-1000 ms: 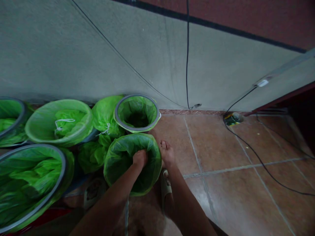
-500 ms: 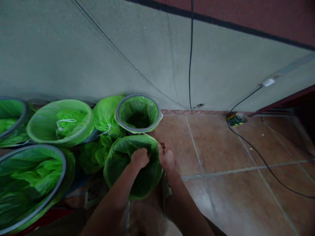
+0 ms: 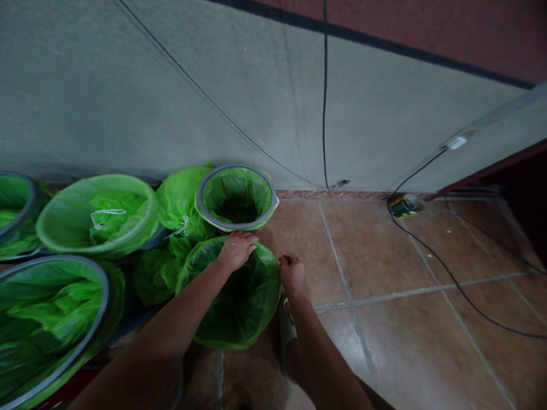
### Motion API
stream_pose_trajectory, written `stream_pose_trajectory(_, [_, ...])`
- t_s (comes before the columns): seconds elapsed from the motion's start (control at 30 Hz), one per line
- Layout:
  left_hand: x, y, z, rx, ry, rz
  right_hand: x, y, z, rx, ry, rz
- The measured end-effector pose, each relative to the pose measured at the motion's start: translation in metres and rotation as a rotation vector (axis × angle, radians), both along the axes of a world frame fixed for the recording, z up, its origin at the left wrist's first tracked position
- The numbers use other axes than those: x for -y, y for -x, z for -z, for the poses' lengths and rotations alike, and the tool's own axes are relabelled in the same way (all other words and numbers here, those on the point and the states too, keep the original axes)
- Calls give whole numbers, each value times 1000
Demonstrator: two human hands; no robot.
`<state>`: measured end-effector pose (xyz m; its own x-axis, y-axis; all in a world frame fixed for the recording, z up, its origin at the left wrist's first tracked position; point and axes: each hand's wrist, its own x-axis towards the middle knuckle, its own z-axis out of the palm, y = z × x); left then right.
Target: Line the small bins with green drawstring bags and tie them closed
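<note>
A small bin lined with a green plastic bag [image 3: 239, 307] stands on the tiled floor just below me. My left hand [image 3: 236, 249] rests on the far rim of its bag, fingers curled over the edge. My right hand [image 3: 292, 271] is at the bin's right side, closed in a pinch at the bag's edge; what it grips is too small to make out. Right behind stands a second green-lined bin with a grey ring [image 3: 236, 196].
More green-lined bins [image 3: 96, 213] and a large one [image 3: 47, 319] crowd the left, with tied green bags [image 3: 182, 199] between them. A grey wall is close ahead. Black cables [image 3: 431, 250] run over the brown tiles at right. A sandal [image 3: 287, 327] lies by the bin.
My left hand came up out of the bin's inside and moved to its far rim. My right hand stayed at the right edge and closed tighter.
</note>
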<state>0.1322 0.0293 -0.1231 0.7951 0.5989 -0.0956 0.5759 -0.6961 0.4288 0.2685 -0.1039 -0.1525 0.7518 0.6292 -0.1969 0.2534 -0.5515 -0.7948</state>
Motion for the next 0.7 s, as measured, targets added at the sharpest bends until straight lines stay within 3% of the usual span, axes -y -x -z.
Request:
stream_pose_trajectory(0.07, [-1, 1, 3, 21, -25, 6, -5, 2, -8, 108, -36, -97])
stream_pose_trajectory(0.13, [-1, 1, 6, 42, -54, 14, -14, 7, -17, 172, -32, -304])
stream_pose_trajectory(0.2, [-2, 2, 8, 67, -88, 23, -24, 11, -22, 188, 109, -498])
stream_pose_trajectory(0.27, [-1, 1, 9, 90, -121, 33, -27, 15, -23, 191, 276, -578])
stream_pose_trajectory(0.4, [19, -5, 8, 100, -131, 112, 2, 29, -16, 201, 301, -489])
stream_pose_trajectory(0.57, [82, -10, 4, 272, -91, 264, 65, 54, -7, 136, 336, -211])
stream_pose_trajectory(0.63, [104, -4, 3, 367, -92, 153, 76, 51, -11, 72, 308, -186])
stream_pose_trajectory(0.7, [119, 4, 3, 435, -97, -184, 73, 39, -19, 33, 239, -133])
